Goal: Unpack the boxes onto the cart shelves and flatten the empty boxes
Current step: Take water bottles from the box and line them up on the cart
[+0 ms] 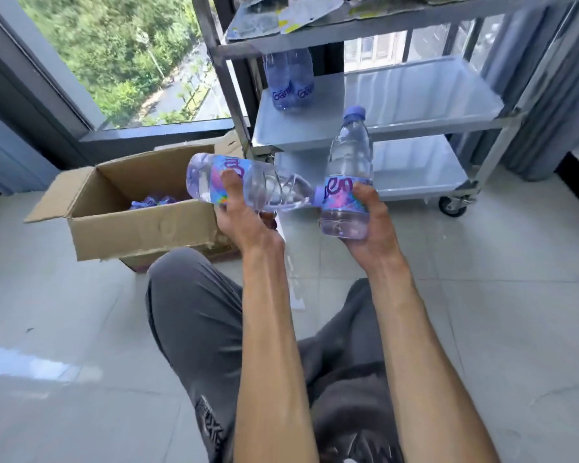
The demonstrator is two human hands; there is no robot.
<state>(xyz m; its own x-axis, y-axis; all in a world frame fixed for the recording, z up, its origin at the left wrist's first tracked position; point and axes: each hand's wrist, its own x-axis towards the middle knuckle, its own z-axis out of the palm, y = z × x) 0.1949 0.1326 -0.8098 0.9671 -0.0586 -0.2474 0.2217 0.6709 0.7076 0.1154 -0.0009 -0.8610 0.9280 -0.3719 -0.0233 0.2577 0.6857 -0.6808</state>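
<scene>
Left hand (239,212) grips sideways water bottle (248,187) at frame centre; right hand (368,222) grips upright bottle (348,175). Stand both beside 2 bottles (290,81) on middle cart shelf (415,105), bases flat.

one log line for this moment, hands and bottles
left hand: holds sideways bottle | right hand: holds upright bottle | middle shelf: two bottles | box: open

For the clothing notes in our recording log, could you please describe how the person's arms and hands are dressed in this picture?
Both arms are bare along their whole visible length: no sleeves show in the picture. The left hand and right hand wear no gloves, and no watch, ring or bracelet is visible on either. Below the arms, the person wears grey trousers with a dark printed marking on the fabric.
</scene>
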